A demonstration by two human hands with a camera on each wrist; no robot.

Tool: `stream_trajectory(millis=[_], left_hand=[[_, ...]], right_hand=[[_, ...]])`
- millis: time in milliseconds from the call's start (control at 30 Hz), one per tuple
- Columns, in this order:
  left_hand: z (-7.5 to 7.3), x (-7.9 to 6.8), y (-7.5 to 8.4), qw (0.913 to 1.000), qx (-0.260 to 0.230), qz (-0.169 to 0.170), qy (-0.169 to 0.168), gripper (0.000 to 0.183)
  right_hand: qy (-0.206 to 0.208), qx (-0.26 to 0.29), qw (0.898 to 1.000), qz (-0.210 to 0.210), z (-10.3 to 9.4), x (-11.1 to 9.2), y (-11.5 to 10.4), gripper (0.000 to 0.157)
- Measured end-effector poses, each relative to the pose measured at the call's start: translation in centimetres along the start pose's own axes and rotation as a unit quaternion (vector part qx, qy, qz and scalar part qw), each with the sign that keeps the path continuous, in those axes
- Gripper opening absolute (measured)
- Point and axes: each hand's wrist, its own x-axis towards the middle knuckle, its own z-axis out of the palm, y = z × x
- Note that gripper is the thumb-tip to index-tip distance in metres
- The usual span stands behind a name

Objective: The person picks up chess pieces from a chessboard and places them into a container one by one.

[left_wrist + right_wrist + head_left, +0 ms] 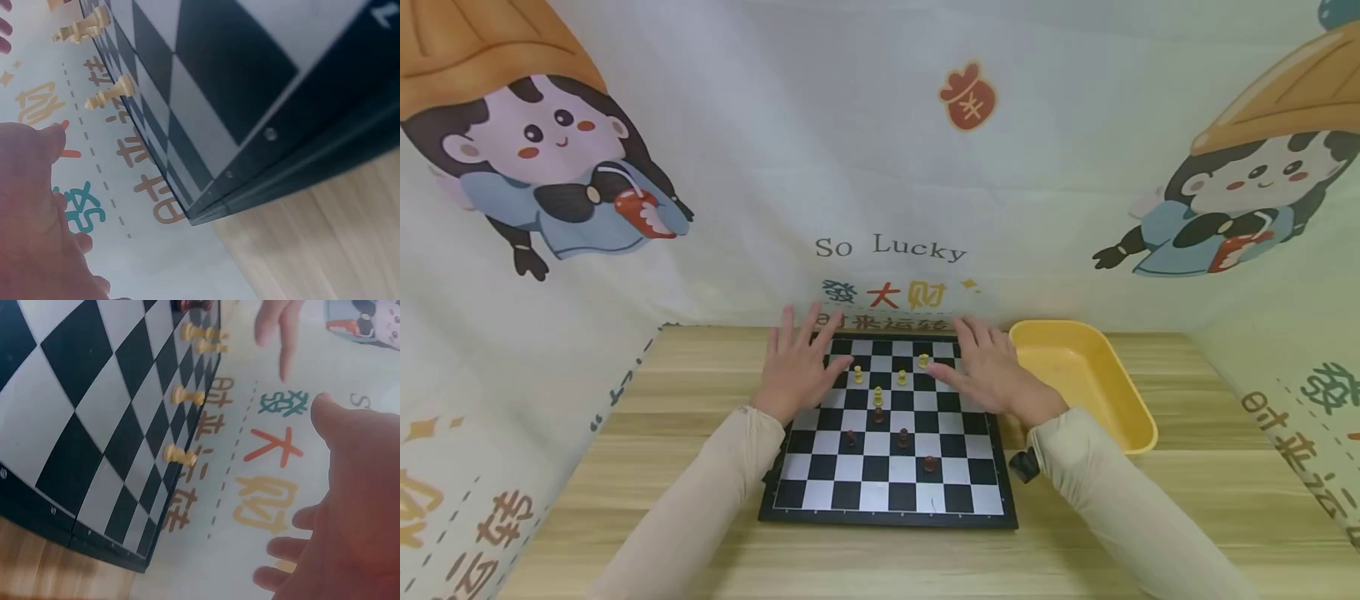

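A black-and-white chessboard [874, 497] lies flat before me with several chess pieces standing on it. Toward the far side are cream pieces, among them a chess piece [902, 378] near the middle. Closer to me stand dark red ones, one being a chess piece [929, 464] at the near right. My left hand [797, 371], fingers spread, is over the board's far left edge. Over the far right part is my right hand [988, 371], thumb stretched toward a cream chess piece [923, 361]. Both wrist views show the hands [28, 206] [353, 487] holding nothing.
A yellow plastic bin [1131, 400] stands right of the board, beside my right forearm. The wooden tabletop [700, 417] ends at a printed white cloth [895, 167] hung behind and at both sides. A black band [1025, 465] is at my right wrist.
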Motion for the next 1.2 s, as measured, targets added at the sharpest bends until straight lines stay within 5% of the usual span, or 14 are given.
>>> stream_trajectory(millis=[600, 867, 1200], left_hand=[[1.0, -0.7, -0.6, 0.9998, -0.007, -0.01, -0.019, 0.077], [1.0, -0.9, -0.7, 0.9987, -0.004, -0.018, -0.047, 0.076], [0.7, -1.2, -1.2, 0.9933, -0.003, -0.031, -0.111, 0.076]], right_hand=[[-0.04, 0.117, 0.992, -0.025, 0.9, -3.1, -0.8, 0.087], [-0.047, 0.174, 0.983, -0.045, 2.4, -3.8, -0.9, 0.064], [-0.118, 0.24, 0.961, -0.064, 3.7, -4.2, -0.5, 0.041]])
